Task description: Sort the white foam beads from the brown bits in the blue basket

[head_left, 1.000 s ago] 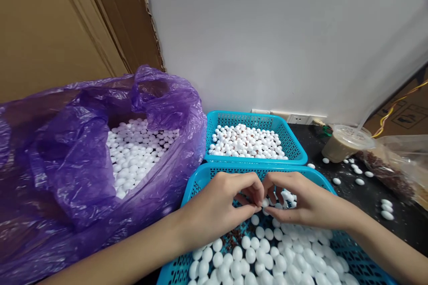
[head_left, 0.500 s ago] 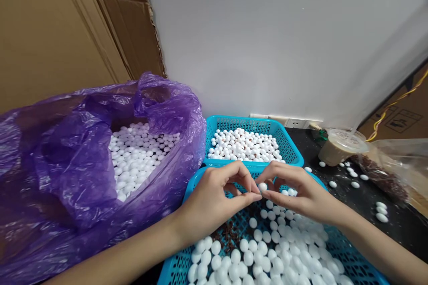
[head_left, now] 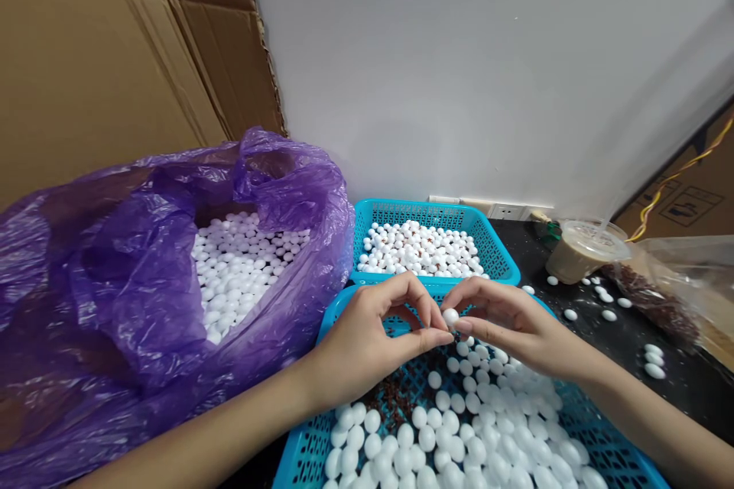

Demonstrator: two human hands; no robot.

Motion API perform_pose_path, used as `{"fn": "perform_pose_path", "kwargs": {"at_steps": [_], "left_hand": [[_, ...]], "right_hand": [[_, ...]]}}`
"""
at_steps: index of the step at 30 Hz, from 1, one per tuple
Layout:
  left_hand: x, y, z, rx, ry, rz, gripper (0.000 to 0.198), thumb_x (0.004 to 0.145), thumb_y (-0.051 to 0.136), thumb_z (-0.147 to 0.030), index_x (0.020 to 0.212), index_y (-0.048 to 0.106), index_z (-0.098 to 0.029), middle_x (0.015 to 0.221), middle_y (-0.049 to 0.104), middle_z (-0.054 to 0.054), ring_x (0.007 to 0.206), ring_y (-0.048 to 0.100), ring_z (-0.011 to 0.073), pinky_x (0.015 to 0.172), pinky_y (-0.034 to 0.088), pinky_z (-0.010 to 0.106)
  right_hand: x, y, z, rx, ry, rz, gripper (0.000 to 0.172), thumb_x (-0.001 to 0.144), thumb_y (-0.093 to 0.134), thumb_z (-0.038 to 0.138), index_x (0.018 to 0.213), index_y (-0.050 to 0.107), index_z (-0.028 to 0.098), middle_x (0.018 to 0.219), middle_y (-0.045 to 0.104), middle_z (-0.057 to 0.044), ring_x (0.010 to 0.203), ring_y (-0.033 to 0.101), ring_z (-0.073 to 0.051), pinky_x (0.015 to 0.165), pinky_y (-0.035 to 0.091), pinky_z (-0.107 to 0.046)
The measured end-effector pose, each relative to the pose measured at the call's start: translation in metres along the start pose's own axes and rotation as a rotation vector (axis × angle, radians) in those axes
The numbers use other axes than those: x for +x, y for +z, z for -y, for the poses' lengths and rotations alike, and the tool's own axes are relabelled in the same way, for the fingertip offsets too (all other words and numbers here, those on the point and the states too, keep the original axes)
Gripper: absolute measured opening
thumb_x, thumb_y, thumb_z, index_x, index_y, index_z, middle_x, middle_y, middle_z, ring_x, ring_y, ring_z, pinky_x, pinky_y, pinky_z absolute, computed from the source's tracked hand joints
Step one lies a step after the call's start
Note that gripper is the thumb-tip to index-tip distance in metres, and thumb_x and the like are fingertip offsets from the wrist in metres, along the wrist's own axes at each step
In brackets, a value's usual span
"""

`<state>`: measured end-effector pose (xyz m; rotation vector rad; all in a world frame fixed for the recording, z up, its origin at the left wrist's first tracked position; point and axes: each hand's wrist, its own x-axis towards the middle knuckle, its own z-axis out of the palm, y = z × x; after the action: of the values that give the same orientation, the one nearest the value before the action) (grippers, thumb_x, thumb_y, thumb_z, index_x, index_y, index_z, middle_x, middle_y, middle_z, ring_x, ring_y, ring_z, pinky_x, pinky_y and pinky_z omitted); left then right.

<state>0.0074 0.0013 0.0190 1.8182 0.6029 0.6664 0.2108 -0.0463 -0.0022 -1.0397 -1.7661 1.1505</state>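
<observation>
Over the near blue basket (head_left: pixel 303 405), both my hands meet at one small white ball (head_left: pixel 450 318). My right hand (head_left: pixel 510 318) pinches the ball between thumb and fingertips. My left hand (head_left: pixel 390 321) is closed in a pinch right against it, thumb tip just below the ball; whatever its fingertips hold is too small or hidden to make out. Beneath them, many loose white balls (head_left: pixel 447 424) fill the basket's front and right. A heap of small reddish-brown bits (head_left: pixel 393 401) lies among them, below my left hand.
Behind stands a second blue basket (head_left: pixel 498 256) of white balls with brown bits. An open purple bag (head_left: pixel 131 283) of white balls is at left, by cardboard (head_left: pixel 115 53). A lidded drink cup (head_left: pixel 579 256), stray balls (head_left: pixel 654 361) and a clear bag of brown bits (head_left: pixel 654 302) sit right.
The white ball shows more fully between my fingertips now. My right fingers and thumb have shifted slightly around it; my left hand stays nearly in place.
</observation>
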Motion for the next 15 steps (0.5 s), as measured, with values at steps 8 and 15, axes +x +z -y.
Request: {"fn": "perform_pose_path", "kwargs": {"at_steps": [8,15], "left_hand": [[0.0001,0.0002,-0.0015,0.014,0.016,0.003,0.018,0.078,0.062,-0.021,0.069,0.047,-0.016,0.078,0.061,-0.002,0.077,0.06,0.0101,0.073,0.048,0.024],[-0.0002,0.0006,-0.0001,0.029,0.027,0.01,0.017,0.078,0.062,-0.021,0.069,0.049,-0.016,0.078,0.062,-0.001,0.076,0.059,0.0098,0.07,0.047,0.023]], "right_hand": [[0.0,0.0,0.0016,0.146,0.002,0.031,0.017,0.088,0.053,0.025,0.102,0.06,0.019,0.093,0.06,-0.005,0.08,0.057,-0.012,0.071,0.051,-0.027],[-0.0007,-0.0003,-0.0009,0.139,0.035,0.035,0.017,0.087,0.055,0.026,0.1,0.061,0.018,0.091,0.061,-0.005,0.078,0.057,-0.012,0.071,0.05,-0.028]]}}
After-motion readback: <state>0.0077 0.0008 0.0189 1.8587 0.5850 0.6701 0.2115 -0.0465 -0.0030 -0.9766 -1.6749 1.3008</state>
